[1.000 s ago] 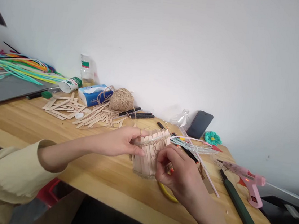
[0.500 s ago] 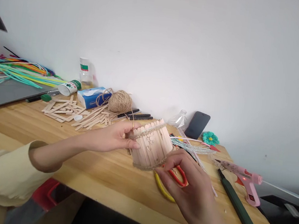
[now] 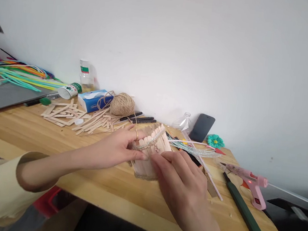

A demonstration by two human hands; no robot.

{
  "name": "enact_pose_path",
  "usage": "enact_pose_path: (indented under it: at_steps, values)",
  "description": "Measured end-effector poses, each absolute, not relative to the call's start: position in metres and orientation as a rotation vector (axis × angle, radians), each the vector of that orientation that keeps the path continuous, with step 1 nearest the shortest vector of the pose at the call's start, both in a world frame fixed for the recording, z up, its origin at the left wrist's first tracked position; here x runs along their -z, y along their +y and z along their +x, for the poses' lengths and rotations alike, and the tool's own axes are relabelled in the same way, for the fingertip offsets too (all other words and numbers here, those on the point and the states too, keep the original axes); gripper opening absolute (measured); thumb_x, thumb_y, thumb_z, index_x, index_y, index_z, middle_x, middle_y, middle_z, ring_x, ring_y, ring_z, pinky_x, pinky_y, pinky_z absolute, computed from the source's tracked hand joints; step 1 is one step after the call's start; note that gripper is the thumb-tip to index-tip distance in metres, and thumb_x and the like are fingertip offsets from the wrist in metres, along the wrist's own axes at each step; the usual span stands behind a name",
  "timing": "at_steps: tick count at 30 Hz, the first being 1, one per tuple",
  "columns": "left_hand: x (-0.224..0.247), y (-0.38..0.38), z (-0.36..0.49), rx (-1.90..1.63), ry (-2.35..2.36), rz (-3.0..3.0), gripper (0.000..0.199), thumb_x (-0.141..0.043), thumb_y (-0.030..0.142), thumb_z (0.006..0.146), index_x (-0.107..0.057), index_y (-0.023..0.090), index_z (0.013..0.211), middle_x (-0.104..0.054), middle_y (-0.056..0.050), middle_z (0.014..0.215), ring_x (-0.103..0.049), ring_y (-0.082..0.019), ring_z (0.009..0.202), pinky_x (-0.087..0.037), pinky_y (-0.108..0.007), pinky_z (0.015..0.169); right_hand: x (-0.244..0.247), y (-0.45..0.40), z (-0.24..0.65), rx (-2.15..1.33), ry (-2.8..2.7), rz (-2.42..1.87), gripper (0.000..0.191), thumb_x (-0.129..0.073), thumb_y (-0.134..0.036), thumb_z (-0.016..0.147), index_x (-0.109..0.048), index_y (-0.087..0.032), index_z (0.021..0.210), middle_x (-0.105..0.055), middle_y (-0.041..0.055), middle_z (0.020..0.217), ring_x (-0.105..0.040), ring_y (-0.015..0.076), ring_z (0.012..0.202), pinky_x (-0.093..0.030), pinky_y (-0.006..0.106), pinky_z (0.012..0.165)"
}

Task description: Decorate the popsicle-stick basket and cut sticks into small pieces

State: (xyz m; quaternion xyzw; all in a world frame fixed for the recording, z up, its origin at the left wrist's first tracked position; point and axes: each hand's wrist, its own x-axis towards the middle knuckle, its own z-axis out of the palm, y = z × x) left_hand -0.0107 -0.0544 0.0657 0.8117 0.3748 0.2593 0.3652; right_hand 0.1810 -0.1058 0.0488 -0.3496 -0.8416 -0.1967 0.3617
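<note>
My left hand (image 3: 124, 142) grips a craft-stick holder (image 3: 143, 166) by its left side, thumb in front and fingers around the back. The holder is a tilted ring of upright wooden sticks with twine bands around its top and bottom, and small pale wooden pieces (image 3: 156, 147) on its front. Against that front, my right hand (image 3: 183, 183) has its thumb and fingertips pressed together. Whatever is between those fingertips is hidden. A strand of twine runs from the twine ball (image 3: 122, 104) down toward my left hand.
Loose craft sticks (image 3: 64, 114) lie behind my left arm, beside a tissue pack (image 3: 94, 100) and black pens (image 3: 143, 120). At right are a phone (image 3: 202, 128), teal flower (image 3: 215, 141), pink glue gun (image 3: 255, 182) and a long dark-green tool (image 3: 248, 215). Pipe cleaners (image 3: 21, 76) lie far left.
My right hand has moved left, from the holder's lower right edge onto its front. The holder has tilted, showing more of its top opening. The red-and-yellow scissor handles are now hidden.
</note>
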Motion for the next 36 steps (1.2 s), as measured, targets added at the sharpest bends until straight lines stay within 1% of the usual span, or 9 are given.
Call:
enact_pose_path:
  at_steps: [3,9,13,19,21,23,25,30,36]
  values:
    - [-0.064,-0.059,-0.009,-0.699,0.997,2.022,0.02,-0.056,0.03,0.081,-0.063,0.018,0.094,-0.061,0.001,0.079,-0.053,-0.015,0.068,-0.042,-0.024,0.06,-0.051,-0.106,0.179,0.624,-2.187,-0.91,0.022,-0.04,-0.008,0.091,-0.061,-0.014,0.095,-0.062,0.0066,0.074,-0.049,0.0169,0.065,-0.039,0.03,0.054]
    - [-0.053,-0.066,-0.005,-0.867,1.021,1.953,0.017,-0.057,0.031,0.081,-0.065,0.018,0.089,-0.065,-0.002,0.09,-0.058,-0.019,0.085,-0.046,-0.027,0.072,-0.055,-0.105,0.175,0.709,-2.276,-0.903,0.027,-0.035,-0.009,0.092,-0.062,-0.008,0.094,-0.061,0.011,0.076,-0.049,0.0211,0.068,-0.041,0.034,0.058]
    - [-0.049,-0.064,-0.006,-0.955,1.068,1.833,0.019,-0.059,0.031,0.079,-0.064,0.017,0.09,-0.066,-0.003,0.087,-0.061,-0.019,0.081,-0.049,-0.027,0.07,-0.051,-0.101,0.178,0.73,-2.349,-0.941,0.029,-0.033,-0.007,0.091,-0.062,-0.01,0.09,-0.06,0.0118,0.079,-0.05,0.0232,0.072,-0.042,0.036,0.06]
    - [-0.053,-0.064,-0.01,-1.163,0.965,1.652,0.04,-0.063,0.034,0.078,-0.054,0.017,0.113,-0.069,-0.004,0.102,-0.065,-0.02,0.087,-0.053,-0.028,0.075,-0.04,-0.103,0.18,0.124,-1.921,-0.975,0.01,-0.051,-0.011,0.086,-0.052,-0.02,0.09,-0.054,0.0043,0.085,-0.053,0.0184,0.08,-0.045,0.032,0.07]
    - [-0.051,-0.068,-0.008,-1.169,0.949,1.619,0.04,-0.063,0.033,0.078,-0.055,0.016,0.112,-0.069,-0.004,0.103,-0.065,-0.02,0.088,-0.053,-0.028,0.075,-0.037,-0.104,0.173,-0.037,-1.693,-1.045,0.018,-0.055,-0.017,0.083,-0.048,-0.022,0.099,-0.051,0.0078,0.099,-0.052,0.0228,0.097,-0.045,0.04,0.083]
    - [-0.046,-0.073,-0.003,-1.214,0.945,1.569,0.039,-0.064,0.033,0.078,-0.055,0.017,0.113,-0.068,-0.005,0.105,-0.064,-0.02,0.092,-0.053,-0.029,0.078,-0.033,-0.104,0.164,-0.181,-1.567,-1.082,0.036,-0.057,-0.023,0.081,-0.041,-0.022,0.114,-0.045,0.0135,0.12,-0.042,0.0277,0.118,-0.037,0.05,0.097]
    - [-0.039,-0.079,0.003,-1.276,0.936,1.512,0.038,-0.065,0.033,0.077,-0.056,0.018,0.111,-0.067,-0.005,0.108,-0.063,-0.021,0.097,-0.052,-0.03,0.085,-0.029,-0.102,0.154,-0.316,-1.508,-1.076,0.047,-0.058,-0.025,0.08,-0.035,-0.022,0.121,-0.038,0.0154,0.131,-0.035,0.0286,0.127,-0.03,0.053,0.103]
    - [-0.024,-0.085,0.015,-1.261,0.91,1.45,0.035,-0.067,0.035,0.075,-0.058,0.017,0.104,-0.068,-0.008,0.108,-0.062,-0.024,0.102,-0.049,-0.035,0.091,-0.023,-0.1,0.137,-0.485,-1.388,-1.012,0.05,-0.059,-0.02,0.078,-0.034,-0.022,0.121,-0.048,0.0142,0.12,-0.052,0.0248,0.111,-0.045,0.044,0.092]
    - [-0.023,-0.086,0.011,-1.134,0.838,1.388,0.044,-0.071,0.027,0.069,-0.057,0.019,0.11,-0.067,-0.007,0.111,-0.062,-0.025,0.102,-0.05,-0.036,0.091,-0.015,-0.102,0.135,-0.395,-1.442,-1.014,0.043,-0.055,-0.016,0.077,-0.036,-0.02,0.116,-0.044,0.0178,0.123,-0.045,0.0281,0.12,-0.045,0.047,0.093]
